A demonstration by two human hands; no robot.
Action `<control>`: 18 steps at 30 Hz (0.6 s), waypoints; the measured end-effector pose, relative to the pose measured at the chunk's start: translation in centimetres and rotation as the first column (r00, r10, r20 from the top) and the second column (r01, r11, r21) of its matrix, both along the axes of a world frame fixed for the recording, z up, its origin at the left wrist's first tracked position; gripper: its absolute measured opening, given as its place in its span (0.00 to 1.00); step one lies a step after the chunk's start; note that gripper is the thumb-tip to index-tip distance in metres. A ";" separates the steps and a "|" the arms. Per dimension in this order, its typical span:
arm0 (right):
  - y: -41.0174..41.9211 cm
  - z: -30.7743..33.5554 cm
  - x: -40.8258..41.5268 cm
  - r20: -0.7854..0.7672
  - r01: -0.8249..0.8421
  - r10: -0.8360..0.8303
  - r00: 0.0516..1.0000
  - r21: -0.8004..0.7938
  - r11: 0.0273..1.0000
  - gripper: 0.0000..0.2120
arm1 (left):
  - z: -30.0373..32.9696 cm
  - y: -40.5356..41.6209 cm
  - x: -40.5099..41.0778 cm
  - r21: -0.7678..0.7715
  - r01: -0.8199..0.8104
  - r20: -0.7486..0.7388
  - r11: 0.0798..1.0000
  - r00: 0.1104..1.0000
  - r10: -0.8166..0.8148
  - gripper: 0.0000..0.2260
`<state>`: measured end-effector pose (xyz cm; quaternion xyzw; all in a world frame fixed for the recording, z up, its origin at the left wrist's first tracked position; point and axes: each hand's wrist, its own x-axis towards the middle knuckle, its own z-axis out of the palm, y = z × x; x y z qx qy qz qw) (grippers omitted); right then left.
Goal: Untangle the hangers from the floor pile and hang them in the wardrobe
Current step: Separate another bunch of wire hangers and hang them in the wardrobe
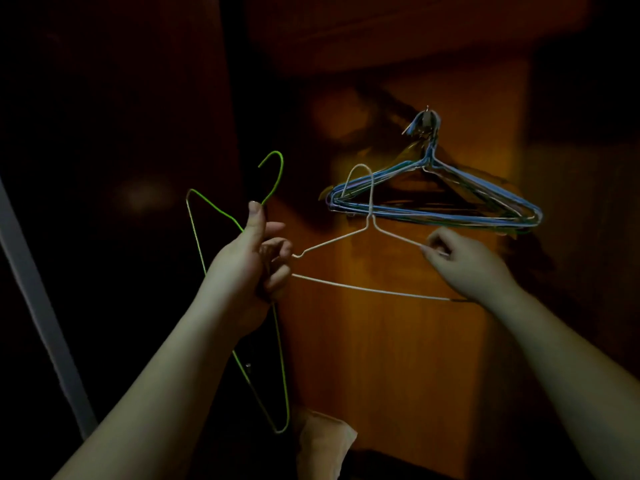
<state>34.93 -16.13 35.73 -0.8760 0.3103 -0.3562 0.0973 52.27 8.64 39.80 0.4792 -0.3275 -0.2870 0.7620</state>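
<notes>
Several hangers (pixel 450 202) already hang bunched on a hook (pixel 428 116) on the wardrobe's wooden panel (pixel 398 358). Left hand (pixel 249 265) grips a green hanger (pixel 277 358) plus one corner of a white hanger (pixel 367 233); right hand (pixel 464 261) pinches its other shoulder. Next, I judge: free the white one and lift its hook onto the peg.

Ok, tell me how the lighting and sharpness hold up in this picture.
Head view: very dim, with the left side and corners nearly black; a warm patch lights the wardrobe panel behind the hung hangers, which cast soft shadows on it. The green hanger in the left hand and the white hanger in the right hand read clearly; the whole frame is soft and smeared, and wide-angle bending shows at the edges.
</notes>
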 end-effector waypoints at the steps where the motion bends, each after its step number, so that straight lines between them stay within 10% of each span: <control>1: -0.3 0.8 -0.5 0.016 0.003 -0.003 1.000 -0.008 1.000 0.06 | 0.1 -0.2 -0.1 -0.004 0.014 -0.006 1.000 1.000 -0.014 0.24; 18: -8.2 9.8 -5.3 0.118 0.118 -0.112 0.987 -0.049 0.992 0.07 | 2.1 -4.3 -1.9 -0.033 0.155 -0.002 0.987 0.988 -0.155 0.18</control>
